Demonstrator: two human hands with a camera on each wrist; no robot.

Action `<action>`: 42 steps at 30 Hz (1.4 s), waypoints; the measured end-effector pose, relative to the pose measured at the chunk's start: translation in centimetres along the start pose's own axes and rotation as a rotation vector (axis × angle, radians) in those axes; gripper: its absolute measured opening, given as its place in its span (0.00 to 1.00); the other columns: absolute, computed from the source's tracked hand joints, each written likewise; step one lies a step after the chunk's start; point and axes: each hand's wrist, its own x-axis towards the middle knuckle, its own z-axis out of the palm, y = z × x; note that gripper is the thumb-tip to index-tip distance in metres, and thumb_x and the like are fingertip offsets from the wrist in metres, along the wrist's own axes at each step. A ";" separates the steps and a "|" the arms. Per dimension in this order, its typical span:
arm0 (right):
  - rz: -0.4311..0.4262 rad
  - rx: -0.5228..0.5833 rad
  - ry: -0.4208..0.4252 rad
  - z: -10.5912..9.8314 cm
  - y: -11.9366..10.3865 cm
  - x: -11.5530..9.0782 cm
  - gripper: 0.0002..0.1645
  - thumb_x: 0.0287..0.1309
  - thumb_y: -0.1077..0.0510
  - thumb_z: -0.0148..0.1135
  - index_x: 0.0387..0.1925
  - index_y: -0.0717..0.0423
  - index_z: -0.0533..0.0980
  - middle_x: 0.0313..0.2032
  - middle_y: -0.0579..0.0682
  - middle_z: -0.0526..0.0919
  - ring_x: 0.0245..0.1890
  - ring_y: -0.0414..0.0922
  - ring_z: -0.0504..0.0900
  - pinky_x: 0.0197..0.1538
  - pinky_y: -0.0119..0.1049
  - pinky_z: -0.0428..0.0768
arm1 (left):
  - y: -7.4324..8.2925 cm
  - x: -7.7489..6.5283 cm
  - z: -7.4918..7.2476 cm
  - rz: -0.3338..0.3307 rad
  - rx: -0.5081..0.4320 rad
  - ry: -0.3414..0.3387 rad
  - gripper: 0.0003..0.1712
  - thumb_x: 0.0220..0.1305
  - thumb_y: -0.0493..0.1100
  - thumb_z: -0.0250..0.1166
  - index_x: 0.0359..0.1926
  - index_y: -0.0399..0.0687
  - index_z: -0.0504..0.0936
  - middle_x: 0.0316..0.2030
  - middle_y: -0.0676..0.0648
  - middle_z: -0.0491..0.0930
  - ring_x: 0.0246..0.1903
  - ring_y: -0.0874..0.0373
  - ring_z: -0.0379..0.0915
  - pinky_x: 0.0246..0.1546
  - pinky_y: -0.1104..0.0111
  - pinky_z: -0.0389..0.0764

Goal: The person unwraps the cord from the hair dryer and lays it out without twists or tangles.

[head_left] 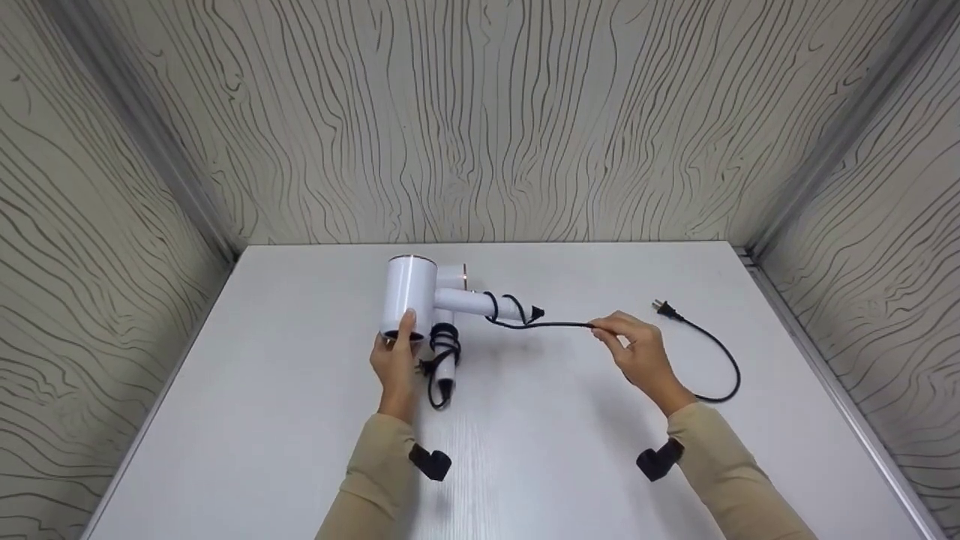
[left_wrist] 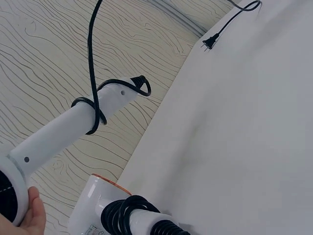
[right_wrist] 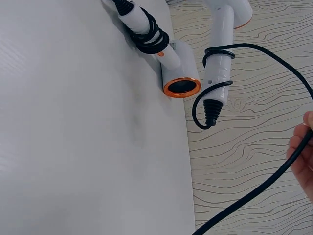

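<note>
My left hand (head_left: 394,367) grips a white hair dryer (head_left: 410,292) by its barrel, thumb along the near end. The handle points right, and its black cord (head_left: 555,324) loops loosely around it. Away to the right, my right hand (head_left: 641,356) pinches that cord between thumb and fingers, holding the stretch to the handle fairly taut. Past this hand the cord curves over the table to a two-pin plug (head_left: 665,309). A second white hair dryer (right_wrist: 178,66) lies on the table behind and below the held one, its cord (left_wrist: 117,215) wound tightly around its handle.
The white table (head_left: 525,450) has wood-patterned panels (head_left: 480,127) at its back and both sides. Grey metal strips (head_left: 825,142) run along the panel corners. A small black device (head_left: 431,461) is worn at each wrist.
</note>
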 end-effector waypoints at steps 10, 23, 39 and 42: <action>-0.058 -0.073 -0.244 0.4 0.1 -1.6 0.10 0.47 0.74 0.67 0.32 0.61 0.84 0.26 0.49 0.84 0.27 0.33 0.76 0.32 0.14 0.72 | 0.1 0.3 -0.2 0.022 -0.088 -0.018 0.36 0.65 0.55 0.59 0.67 0.39 0.64 0.62 0.37 0.67 0.62 0.48 0.67 0.67 0.57 0.72; -0.129 -0.306 -0.547 2.5 0.7 -4.5 0.04 0.53 0.68 0.66 0.32 0.61 0.84 0.28 0.49 0.84 0.31 0.41 0.83 0.35 0.28 0.84 | 0.4 0.1 0.0 0.008 -0.226 0.009 0.34 0.68 0.52 0.57 0.67 0.36 0.62 0.63 0.37 0.65 0.61 0.50 0.67 0.68 0.60 0.71; -0.154 -0.420 -0.632 3.2 2.6 -6.5 0.08 0.50 0.70 0.67 0.34 0.60 0.86 0.32 0.51 0.84 0.34 0.44 0.85 0.39 0.32 0.86 | 1.5 -0.7 0.5 -0.036 -0.324 -0.041 0.36 0.69 0.54 0.53 0.67 0.33 0.60 0.58 0.39 0.67 0.51 0.56 0.73 0.62 0.61 0.76; -0.181 -0.437 -0.604 3.2 3.2 -6.7 0.08 0.49 0.70 0.68 0.33 0.59 0.86 0.31 0.50 0.84 0.34 0.43 0.84 0.39 0.31 0.85 | 1.7 -0.7 0.6 -0.041 -0.376 -0.037 0.35 0.69 0.52 0.53 0.66 0.31 0.61 0.55 0.39 0.68 0.43 0.60 0.77 0.60 0.61 0.79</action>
